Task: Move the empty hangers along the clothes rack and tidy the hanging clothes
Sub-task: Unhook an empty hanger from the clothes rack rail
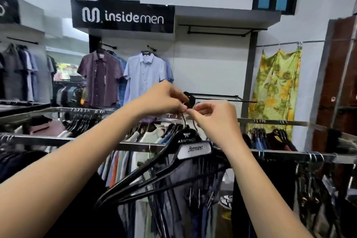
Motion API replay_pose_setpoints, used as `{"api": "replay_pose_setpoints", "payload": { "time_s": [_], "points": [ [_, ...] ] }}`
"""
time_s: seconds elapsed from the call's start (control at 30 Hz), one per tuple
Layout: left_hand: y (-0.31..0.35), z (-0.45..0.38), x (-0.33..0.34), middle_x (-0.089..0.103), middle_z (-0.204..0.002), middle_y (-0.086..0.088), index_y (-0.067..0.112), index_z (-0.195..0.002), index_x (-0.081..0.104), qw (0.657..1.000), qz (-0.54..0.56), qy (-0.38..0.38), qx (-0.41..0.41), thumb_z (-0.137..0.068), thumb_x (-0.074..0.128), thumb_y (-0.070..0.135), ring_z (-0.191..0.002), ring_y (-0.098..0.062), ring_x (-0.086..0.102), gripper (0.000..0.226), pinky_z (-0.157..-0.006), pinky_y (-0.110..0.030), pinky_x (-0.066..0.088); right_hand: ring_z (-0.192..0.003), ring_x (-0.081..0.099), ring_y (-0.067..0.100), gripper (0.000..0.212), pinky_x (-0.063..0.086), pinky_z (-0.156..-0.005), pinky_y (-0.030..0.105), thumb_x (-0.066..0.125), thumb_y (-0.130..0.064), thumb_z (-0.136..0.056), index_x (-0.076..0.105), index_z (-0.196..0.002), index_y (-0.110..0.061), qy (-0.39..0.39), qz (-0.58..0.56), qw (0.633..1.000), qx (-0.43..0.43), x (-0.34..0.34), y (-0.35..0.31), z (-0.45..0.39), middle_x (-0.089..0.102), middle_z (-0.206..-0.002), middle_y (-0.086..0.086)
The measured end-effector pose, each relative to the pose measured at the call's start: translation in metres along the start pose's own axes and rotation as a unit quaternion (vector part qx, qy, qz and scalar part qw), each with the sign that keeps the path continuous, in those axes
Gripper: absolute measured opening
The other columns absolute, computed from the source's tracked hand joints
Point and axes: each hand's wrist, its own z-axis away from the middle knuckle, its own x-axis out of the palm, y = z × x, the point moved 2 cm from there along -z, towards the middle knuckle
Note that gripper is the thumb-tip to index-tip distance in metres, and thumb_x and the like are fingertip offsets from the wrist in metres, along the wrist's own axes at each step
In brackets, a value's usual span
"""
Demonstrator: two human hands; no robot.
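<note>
- Both our hands are raised above the near rail [135, 146], fingertips meeting at the wire hooks [184, 120] of a bunch of empty black hangers [154, 176].
- Left hand [162, 98]: fingers curled down, pinching the top of the hooks (thumb hidden behind the fingers).
- Right hand [210, 111]: thumb and forefinger pinched on the same hooks, just beside the left fingertips; the other fingers are loosely bent.
- The hangers are held clear above the near rail, at about its middle, and fan down to the left. Front one reads ARISTINO; the one behind carries a white label [194, 149].
- Clothes [146, 160] hang packed under the near rail, left of and below the bunch; dark garments [270, 189] hang at its right end.
- A far rail [81, 110] runs parallel behind, also loaded with hangers.
- On the wall: a purple shirt [100, 77], a pale blue shirt [144, 75], a sign [123, 16] reading "insidemen", and a yellow floral cloth [276, 87] at right.
</note>
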Motion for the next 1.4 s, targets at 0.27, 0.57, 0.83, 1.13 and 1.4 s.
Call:
{"api": "replay_pose_setpoints", "payload": {
  "time_s": [0.27,0.57,0.83,1.13,1.4],
  "points": [
    [-0.029,0.047,-0.111,0.076,-0.089,-0.023,0.001,-0.111,0.073,0.996,0.011,0.08,-0.035,-0.085,0.067,-0.003,-0.073,-0.017,0.074,0.027,-0.076,-0.024,0.062,-0.061,0.07,0.0,0.022,0.048,-0.059,0.018,0.085,-0.041,-0.078,0.082,-0.077,-0.02,-0.002,-0.064,0.994,-0.084,0.075,-0.094,-0.019,0.077,-0.067,-0.008],
    [-0.081,0.104,-0.205,0.078,-0.086,-0.016,0.009,-0.106,0.076,0.98,-0.077,0.147,-0.109,-0.082,0.074,0.007,-0.082,-0.025,0.077,0.024,-0.081,-0.035,0.063,-0.061,0.07,0.008,0.016,0.059,-0.071,0.027,0.086,-0.03,-0.078,0.079,-0.071,-0.019,-0.051,-0.178,0.979,-0.08,0.158,-0.174,-0.009,0.07,-0.059,-0.01],
    [-0.126,0.144,-0.222,0.069,-0.055,0.021,0.028,-0.088,0.08,0.957,-0.198,0.139,-0.161,-0.074,0.076,0.012,-0.052,0.01,0.062,0.022,-0.073,-0.023,0.053,-0.062,0.069,0.003,0.017,0.053,-0.063,0.019,0.084,-0.033,-0.08,0.079,-0.074,-0.019,-0.112,-0.218,0.969,-0.03,0.227,-0.183,0.038,0.072,-0.06,-0.011],
    [-0.198,0.153,-0.171,0.074,-0.065,0.009,0.028,-0.089,0.08,0.95,-0.228,0.081,-0.199,-0.071,0.075,0.019,-0.061,0.001,0.065,0.02,-0.057,-0.01,0.044,-0.063,0.069,0.007,0.014,0.057,-0.069,0.026,0.083,-0.034,-0.081,0.077,-0.072,-0.025,-0.176,-0.191,0.965,0.041,0.276,-0.138,0.075,0.071,-0.062,-0.008],
    [-0.244,0.132,-0.091,0.076,-0.071,0.009,0.024,-0.104,0.078,0.968,-0.157,0.107,-0.162,-0.08,0.076,0.023,-0.061,0.011,0.061,0.025,-0.065,-0.004,0.042,-0.062,0.073,0.017,0.016,0.061,-0.073,0.038,0.08,-0.033,-0.083,0.073,-0.071,-0.025,-0.168,-0.14,0.972,0.087,0.269,-0.07,0.068,0.075,-0.065,-0.002]
  ]
}}
